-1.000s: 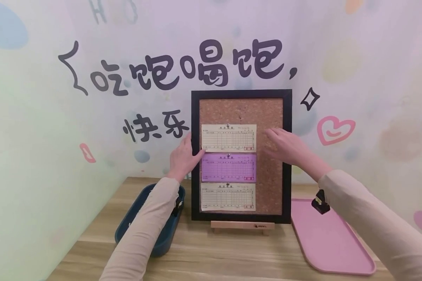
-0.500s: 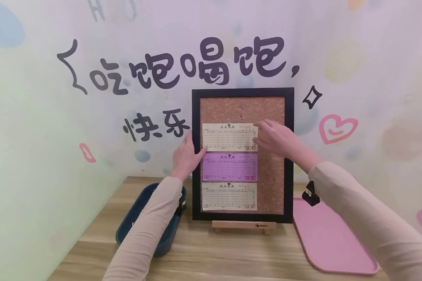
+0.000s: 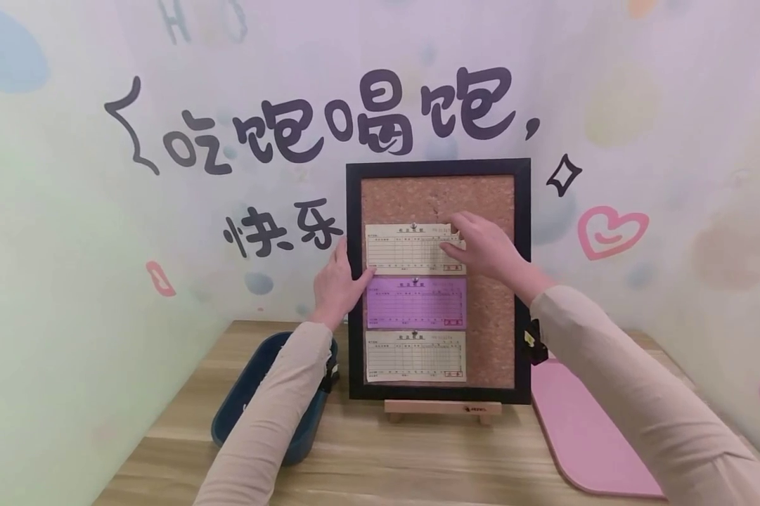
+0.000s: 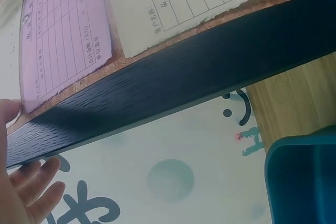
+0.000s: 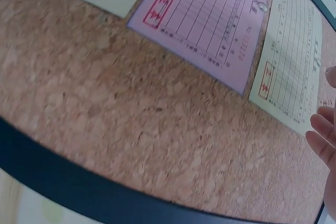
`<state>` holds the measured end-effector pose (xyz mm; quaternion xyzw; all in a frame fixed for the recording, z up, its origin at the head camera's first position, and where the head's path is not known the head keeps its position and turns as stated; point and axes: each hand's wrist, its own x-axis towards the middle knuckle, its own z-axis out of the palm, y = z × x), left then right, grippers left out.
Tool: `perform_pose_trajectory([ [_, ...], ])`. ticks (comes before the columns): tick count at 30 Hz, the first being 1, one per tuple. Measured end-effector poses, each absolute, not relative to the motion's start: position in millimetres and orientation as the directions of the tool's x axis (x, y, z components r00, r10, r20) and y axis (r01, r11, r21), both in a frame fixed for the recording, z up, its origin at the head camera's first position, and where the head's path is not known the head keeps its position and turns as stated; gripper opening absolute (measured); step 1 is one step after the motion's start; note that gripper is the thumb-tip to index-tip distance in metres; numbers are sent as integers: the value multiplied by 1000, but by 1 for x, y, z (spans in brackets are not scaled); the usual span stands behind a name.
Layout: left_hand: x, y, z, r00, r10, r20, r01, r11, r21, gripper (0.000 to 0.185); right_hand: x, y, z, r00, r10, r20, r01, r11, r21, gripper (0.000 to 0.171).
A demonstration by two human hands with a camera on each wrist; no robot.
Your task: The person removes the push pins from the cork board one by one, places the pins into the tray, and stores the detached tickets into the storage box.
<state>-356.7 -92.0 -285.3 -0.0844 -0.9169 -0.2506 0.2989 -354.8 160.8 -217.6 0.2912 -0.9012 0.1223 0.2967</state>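
Top slip (image 3: 397, 251) lies lengthwise left to right, pinned on the standing board (image 3: 490, 330), its right end nearest the parted, seemingly unladen right hand (image 3: 488, 244), while the left hand (image 3: 338, 284) grips the board's left edge, thumb in front.

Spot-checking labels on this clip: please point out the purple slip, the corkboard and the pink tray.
Purple slip (image 3: 415, 303), head view: middle of its printed face.
Corkboard (image 3: 490, 337), head view: bare cork at lower right.
Pink tray (image 3: 591, 429), head view: its visible bare surface.
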Motion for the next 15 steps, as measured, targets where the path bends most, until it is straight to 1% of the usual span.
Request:
perform_pose_trajectory([
  [3,-357,-93,-287,-794,-6,607,309,857,413,78,-356,156,-218,-639,-466,612,-617,785,-47,38],
  [8,-358,-94,-291,-788,-3,615,313,858,406,78,-359,146,-220,-664,-445,601,-618,779,-105,38],
  [13,-359,-93,-292,-777,-2,630,312,867,387,78,-364,137,-224,-669,-428,607,-629,761,-157,33],
  [15,-359,-91,-291,-772,-2,635,313,869,383,78,-367,135,-225,-661,-424,619,-637,754,-163,30],
])
